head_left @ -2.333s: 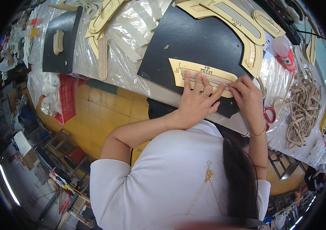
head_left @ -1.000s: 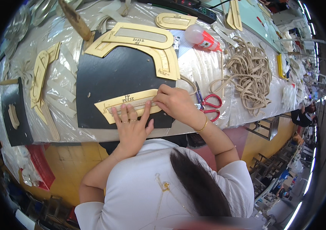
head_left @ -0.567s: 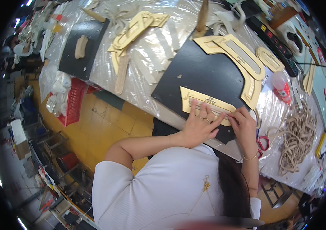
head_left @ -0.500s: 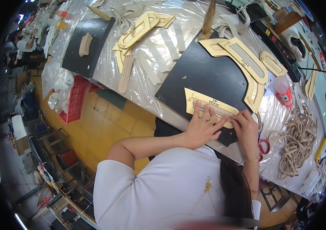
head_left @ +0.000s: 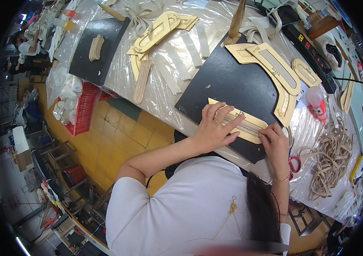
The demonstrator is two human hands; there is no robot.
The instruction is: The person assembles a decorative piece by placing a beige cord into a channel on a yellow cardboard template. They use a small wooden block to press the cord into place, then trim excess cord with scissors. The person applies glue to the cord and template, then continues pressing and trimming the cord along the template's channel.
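Note:
My left hand (head_left: 216,128) lies flat with fingers spread on a long tan cardboard template (head_left: 245,123). The template rests on a black sheet (head_left: 228,83) on the plastic-covered table. My right hand (head_left: 275,143) touches the template's right end, fingers curled down; whether it pinches a small tool I cannot tell. Red-handled scissors (head_left: 294,164) lie just right of my right wrist.
More tan templates (head_left: 275,68) lie on the black sheet's far side. A bundle of beige cord (head_left: 330,162) sits at right, a red-capped glue bottle (head_left: 317,101) behind it. A second black sheet (head_left: 96,49) and tan pieces (head_left: 155,34) lie left. A red crate (head_left: 85,109) stands on the yellow floor.
The view has swung around between frames. My hands stay on the same tan template; the left hand keeps pressing it flat while the right stays at its right end.

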